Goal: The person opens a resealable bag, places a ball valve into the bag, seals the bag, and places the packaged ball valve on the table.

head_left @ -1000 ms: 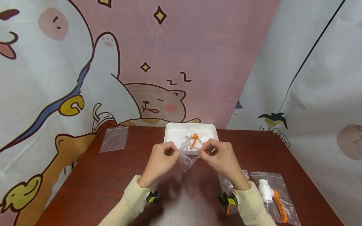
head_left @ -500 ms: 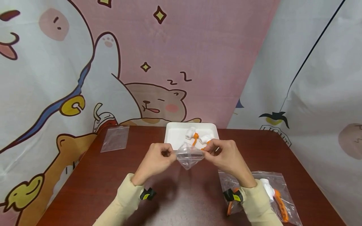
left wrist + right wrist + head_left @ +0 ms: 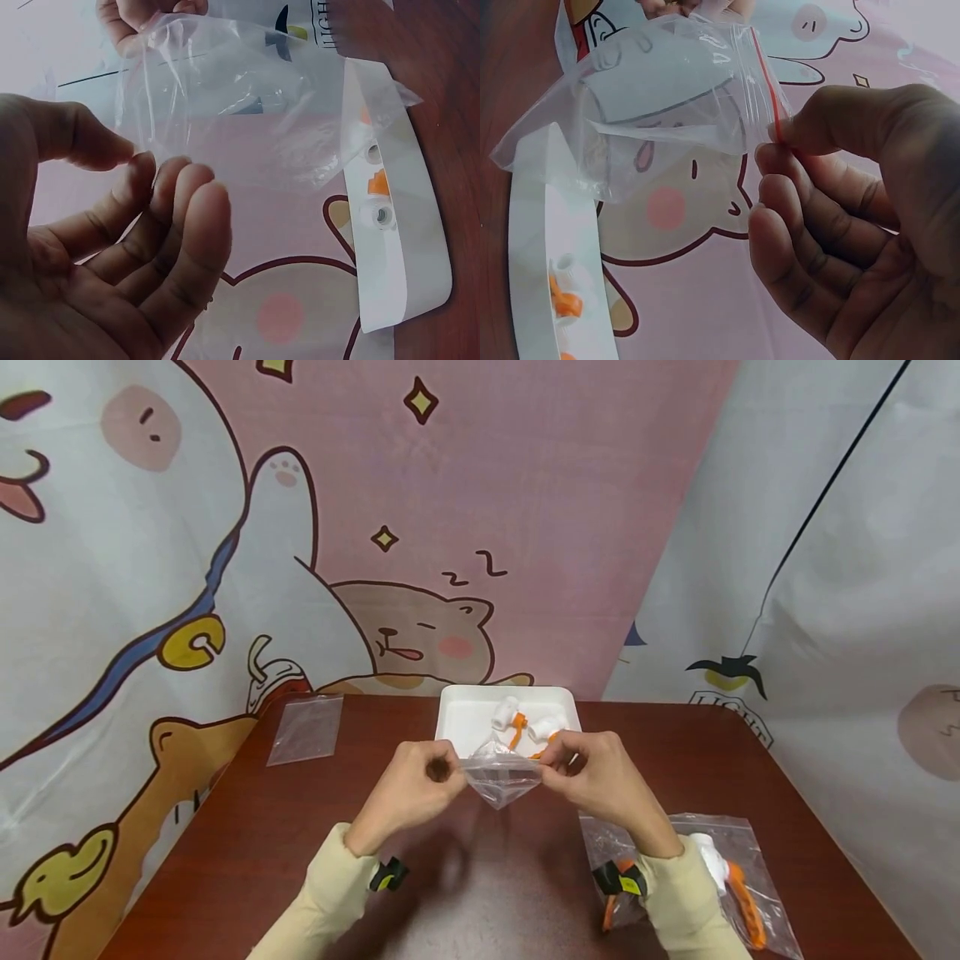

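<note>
A clear zip bag (image 3: 501, 783) is spread between my two hands, over the near edge of the white tray in the head view. My left hand (image 3: 414, 789) pinches one end of its mouth between thumb and forefinger. At the opposite end, my right hand (image 3: 603, 783) pinches the other corner, right at the red zip line that shows in the right wrist view. The bag (image 3: 240, 105) looks see-through with nothing inside. Just beyond it, the tray (image 3: 456, 717) holds white plastic fittings (image 3: 505, 713) with orange handles (image 3: 518, 727). The bag covers part of them.
Another clear bag (image 3: 306, 731) lies flat at the back left of the brown table (image 3: 360, 727). At the front right lies a bag with a white fitting and an orange handle (image 3: 746, 906). Beside it, partly under my right arm, another bag (image 3: 600, 839) shows an orange piece.
My hands have drawn slightly apart, and the bag, earlier bunched and hanging, is now stretched wide between them. Over the last half second it has barely moved.
</note>
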The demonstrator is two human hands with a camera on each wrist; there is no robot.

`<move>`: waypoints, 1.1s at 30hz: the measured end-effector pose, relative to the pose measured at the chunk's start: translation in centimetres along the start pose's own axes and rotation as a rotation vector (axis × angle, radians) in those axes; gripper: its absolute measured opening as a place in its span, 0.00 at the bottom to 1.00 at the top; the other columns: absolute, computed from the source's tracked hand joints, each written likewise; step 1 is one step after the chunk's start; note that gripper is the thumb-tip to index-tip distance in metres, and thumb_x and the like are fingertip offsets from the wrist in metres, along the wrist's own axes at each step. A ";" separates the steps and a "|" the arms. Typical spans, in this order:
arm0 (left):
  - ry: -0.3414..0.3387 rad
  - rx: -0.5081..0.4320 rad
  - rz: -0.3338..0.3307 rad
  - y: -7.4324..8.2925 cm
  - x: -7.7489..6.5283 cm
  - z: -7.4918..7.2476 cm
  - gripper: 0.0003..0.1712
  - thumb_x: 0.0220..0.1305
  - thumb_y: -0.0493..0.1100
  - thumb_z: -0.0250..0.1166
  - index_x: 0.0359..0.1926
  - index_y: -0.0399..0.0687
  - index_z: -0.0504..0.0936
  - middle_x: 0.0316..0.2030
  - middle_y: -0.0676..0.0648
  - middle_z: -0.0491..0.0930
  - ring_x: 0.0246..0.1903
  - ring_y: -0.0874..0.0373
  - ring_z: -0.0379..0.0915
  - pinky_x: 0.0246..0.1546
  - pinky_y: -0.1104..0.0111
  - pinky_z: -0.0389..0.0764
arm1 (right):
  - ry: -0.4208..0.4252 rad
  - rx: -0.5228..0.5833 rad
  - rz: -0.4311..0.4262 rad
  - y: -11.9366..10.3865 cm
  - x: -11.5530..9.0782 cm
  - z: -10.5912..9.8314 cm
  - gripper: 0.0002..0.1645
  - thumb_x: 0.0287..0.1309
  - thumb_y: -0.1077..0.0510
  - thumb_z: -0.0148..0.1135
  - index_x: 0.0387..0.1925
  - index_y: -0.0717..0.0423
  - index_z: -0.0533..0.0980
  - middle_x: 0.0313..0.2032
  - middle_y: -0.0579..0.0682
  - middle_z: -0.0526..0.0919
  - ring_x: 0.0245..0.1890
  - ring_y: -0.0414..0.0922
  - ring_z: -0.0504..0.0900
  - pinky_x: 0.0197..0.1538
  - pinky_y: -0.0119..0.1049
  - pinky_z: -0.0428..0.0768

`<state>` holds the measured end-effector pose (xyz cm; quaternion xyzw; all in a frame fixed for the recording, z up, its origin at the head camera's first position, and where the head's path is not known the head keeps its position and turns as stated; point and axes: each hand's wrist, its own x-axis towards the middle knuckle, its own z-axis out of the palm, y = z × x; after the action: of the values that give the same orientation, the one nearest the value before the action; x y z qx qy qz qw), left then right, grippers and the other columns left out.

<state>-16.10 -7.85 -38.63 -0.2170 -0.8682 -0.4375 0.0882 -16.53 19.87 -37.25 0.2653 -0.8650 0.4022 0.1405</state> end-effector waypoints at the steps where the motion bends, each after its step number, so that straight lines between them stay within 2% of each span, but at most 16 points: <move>1: 0.003 -0.014 0.006 0.0 0.0 0.0 0.11 0.54 0.35 0.65 0.23 0.57 0.78 0.21 0.59 0.76 0.23 0.63 0.73 0.26 0.73 0.76 | 0.002 -0.002 -0.001 0.0 0.1 0.0 0.16 0.48 0.68 0.72 0.24 0.42 0.82 0.21 0.36 0.80 0.23 0.34 0.76 0.27 0.30 0.79; 4: 0.021 -0.056 0.063 -0.2 0.0 0.2 0.09 0.54 0.33 0.65 0.29 0.54 0.79 0.26 0.57 0.78 0.27 0.62 0.76 0.29 0.70 0.80 | 0.009 -0.010 0.001 -0.2 0.1 -0.1 0.15 0.48 0.68 0.72 0.24 0.42 0.82 0.21 0.36 0.80 0.23 0.34 0.76 0.26 0.30 0.78; 9: 0.050 -0.096 0.257 -0.5 0.1 0.4 0.19 0.52 0.27 0.63 0.41 0.52 0.86 0.36 0.53 0.81 0.37 0.61 0.78 0.36 0.69 0.84 | 0.023 -0.010 0.019 -0.4 0.2 -0.1 0.14 0.48 0.68 0.72 0.25 0.43 0.82 0.21 0.37 0.80 0.23 0.34 0.76 0.27 0.31 0.79; 13: 0.050 -0.084 0.357 -0.6 0.1 0.4 0.24 0.53 0.25 0.61 0.41 0.56 0.91 0.42 0.53 0.81 0.44 0.60 0.77 0.44 0.70 0.80 | 0.030 0.009 0.044 -0.6 0.2 -0.1 0.14 0.49 0.68 0.72 0.25 0.44 0.82 0.21 0.39 0.80 0.23 0.35 0.76 0.27 0.32 0.79; 16: 0.040 -0.054 0.378 -0.5 0.0 0.4 0.24 0.54 0.25 0.61 0.39 0.58 0.92 0.44 0.52 0.81 0.48 0.60 0.77 0.48 0.69 0.77 | 0.025 0.026 0.063 -0.7 0.3 0.0 0.13 0.50 0.67 0.72 0.25 0.45 0.82 0.21 0.40 0.80 0.23 0.36 0.76 0.27 0.32 0.79; 20: 0.024 -0.019 0.361 -0.4 -0.1 0.3 0.24 0.55 0.25 0.60 0.39 0.57 0.92 0.46 0.51 0.81 0.48 0.61 0.77 0.41 0.71 0.77 | 0.018 0.045 0.069 -0.9 0.4 0.1 0.13 0.51 0.67 0.71 0.25 0.45 0.82 0.21 0.40 0.80 0.23 0.37 0.77 0.27 0.31 0.79; 24: 0.004 -0.005 0.321 -0.4 -0.2 0.2 0.21 0.57 0.26 0.59 0.41 0.51 0.92 0.47 0.51 0.82 0.38 0.65 0.76 0.29 0.73 0.77 | 0.011 0.070 0.091 -1.2 0.4 0.2 0.13 0.51 0.67 0.72 0.25 0.44 0.82 0.21 0.41 0.81 0.22 0.37 0.77 0.27 0.31 0.78; 26: -0.007 0.012 0.324 -0.5 -0.2 0.3 0.20 0.58 0.26 0.59 0.42 0.49 0.91 0.48 0.52 0.82 0.32 0.66 0.73 0.26 0.72 0.76 | 0.009 0.090 0.121 -1.3 0.5 0.3 0.12 0.52 0.66 0.73 0.25 0.44 0.82 0.21 0.41 0.81 0.22 0.38 0.77 0.26 0.31 0.78; 29: -0.030 0.023 0.359 -0.6 -0.3 0.5 0.18 0.58 0.28 0.61 0.46 0.46 0.90 0.51 0.50 0.83 0.32 0.66 0.75 0.31 0.70 0.81 | -0.002 0.135 0.168 -1.4 0.5 0.5 0.10 0.53 0.64 0.74 0.25 0.46 0.82 0.21 0.43 0.81 0.20 0.38 0.77 0.25 0.31 0.77; 33: -0.065 0.035 0.405 -0.6 -0.3 0.9 0.15 0.63 0.35 0.66 0.50 0.48 0.88 0.54 0.50 0.82 0.46 0.64 0.81 0.47 0.66 0.84 | -0.028 0.190 0.190 -1.5 0.6 0.8 0.08 0.54 0.64 0.73 0.25 0.49 0.82 0.21 0.46 0.82 0.19 0.39 0.78 0.25 0.32 0.77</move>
<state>-16.09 -7.58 -39.71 -0.3997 -0.8165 -0.3886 0.1500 -16.17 18.21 -36.58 0.1999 -0.8461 0.4900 0.0640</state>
